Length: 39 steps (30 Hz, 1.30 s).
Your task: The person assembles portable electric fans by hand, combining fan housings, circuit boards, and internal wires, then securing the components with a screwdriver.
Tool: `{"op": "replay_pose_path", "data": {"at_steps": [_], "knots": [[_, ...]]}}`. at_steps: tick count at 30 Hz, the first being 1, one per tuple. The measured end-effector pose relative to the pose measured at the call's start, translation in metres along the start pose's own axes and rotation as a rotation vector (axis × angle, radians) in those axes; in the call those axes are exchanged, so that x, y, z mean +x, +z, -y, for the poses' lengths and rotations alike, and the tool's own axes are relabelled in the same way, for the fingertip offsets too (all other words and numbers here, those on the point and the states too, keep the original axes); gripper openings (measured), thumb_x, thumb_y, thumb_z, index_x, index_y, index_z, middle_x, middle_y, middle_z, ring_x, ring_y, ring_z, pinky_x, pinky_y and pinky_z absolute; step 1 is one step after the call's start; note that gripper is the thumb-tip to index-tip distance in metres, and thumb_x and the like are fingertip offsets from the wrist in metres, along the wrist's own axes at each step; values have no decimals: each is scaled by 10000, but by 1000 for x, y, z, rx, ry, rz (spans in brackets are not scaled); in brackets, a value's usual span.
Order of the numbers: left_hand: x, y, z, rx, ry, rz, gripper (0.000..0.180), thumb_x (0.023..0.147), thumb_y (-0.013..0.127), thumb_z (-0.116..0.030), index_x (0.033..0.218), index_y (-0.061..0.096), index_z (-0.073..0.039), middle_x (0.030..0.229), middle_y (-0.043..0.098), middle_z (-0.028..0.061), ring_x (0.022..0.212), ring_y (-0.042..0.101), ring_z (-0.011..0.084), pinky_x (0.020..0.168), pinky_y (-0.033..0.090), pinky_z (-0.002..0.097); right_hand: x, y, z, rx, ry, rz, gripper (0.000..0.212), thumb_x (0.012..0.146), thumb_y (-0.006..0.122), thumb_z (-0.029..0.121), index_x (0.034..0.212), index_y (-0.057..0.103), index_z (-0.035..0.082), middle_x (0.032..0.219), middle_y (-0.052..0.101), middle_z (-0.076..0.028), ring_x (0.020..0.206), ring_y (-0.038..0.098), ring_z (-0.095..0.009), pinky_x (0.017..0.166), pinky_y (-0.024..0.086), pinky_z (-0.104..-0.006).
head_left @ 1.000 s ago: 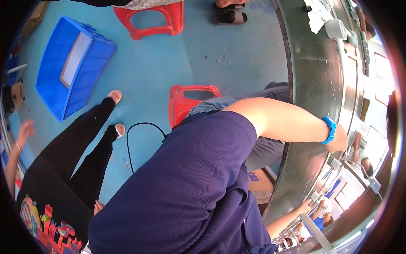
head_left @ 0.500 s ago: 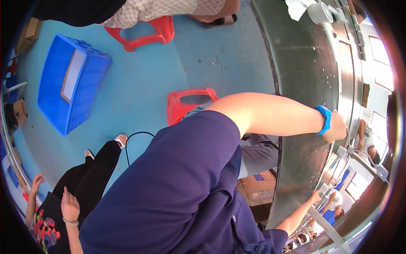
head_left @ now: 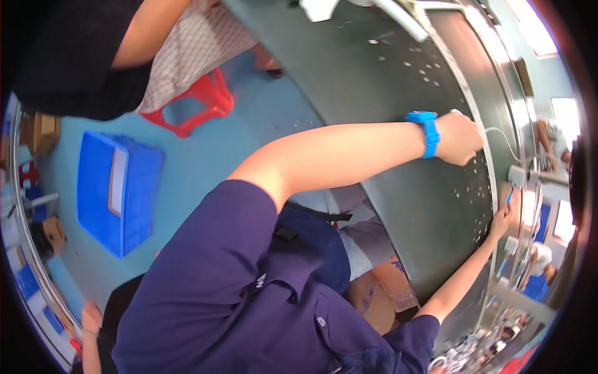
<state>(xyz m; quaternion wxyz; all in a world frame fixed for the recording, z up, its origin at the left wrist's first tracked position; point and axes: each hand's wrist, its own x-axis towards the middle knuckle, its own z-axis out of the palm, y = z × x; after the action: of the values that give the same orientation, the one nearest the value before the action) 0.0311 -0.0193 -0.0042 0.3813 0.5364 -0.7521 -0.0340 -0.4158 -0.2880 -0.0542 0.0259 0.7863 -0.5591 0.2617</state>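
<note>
Reach across your dark green bench [head_left: 430, 230] seems the step: left hand [head_left: 460, 138] curled, hold unclear; well apart, right hand [head_left: 500, 221] at the slim blue object [head_left: 509, 195], grip unclear. Next calls for precision.

Bright light comes from the windows [head_left: 565, 114] at right, which burn out to white; a pinkish-purple flare rims that side. The floor [head_left: 187, 168] is evenly lit, the table [head_left: 349, 68] dark with a faint sheen. The stool [head_left: 218, 93] is slightly blurred, straight edges bow toward the rim, and the corners fall black
</note>
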Motion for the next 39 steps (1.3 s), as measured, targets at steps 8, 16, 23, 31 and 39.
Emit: {"op": "replay_pose_path", "data": {"at_steps": [8,16,23,31,39], "knots": [[-11,2,-13,-143,155,-50,121,814,603,-169,800,637,-54,775,621,108,767,612,306,690,488,409,-39,-12,113,-219,135,-188,503,833,542,568,874,601,70,853,650,-141,839,622,-345,719,464,-453],[-11,0,-24,-269,137,-10,80,816,635,-80,850,639,-8,672,530,89,582,507,209,550,411,313,-32,-16,133,-338,331,-154,491,751,652,420,1036,546,34,1046,615,-145,1023,572,-316,855,405,-501],[-13,-5,-36,-294,129,61,80,824,631,-47,871,638,17,638,486,72,539,469,163,503,377,283,-13,-3,133,-432,96,-325,715,781,650,458,1326,403,68,1302,486,-71,1204,436,-224,955,315,-507],[-14,-9,-47,-314,91,166,78,827,624,-14,892,635,26,660,511,68,551,500,136,496,407,244,4,8,136,-43,10,-75,531,823,622,320,1269,445,93,1115,580,-151,1042,563,-316,891,437,-454],[-8,-12,-37,-265,34,80,68,810,646,-62,848,631,-8,640,503,74,561,497,191,533,410,304,-3,7,144,99,57,-98,402,825,602,250,1164,477,73,1033,612,-193,979,585,-378,832,462,-427]]}}
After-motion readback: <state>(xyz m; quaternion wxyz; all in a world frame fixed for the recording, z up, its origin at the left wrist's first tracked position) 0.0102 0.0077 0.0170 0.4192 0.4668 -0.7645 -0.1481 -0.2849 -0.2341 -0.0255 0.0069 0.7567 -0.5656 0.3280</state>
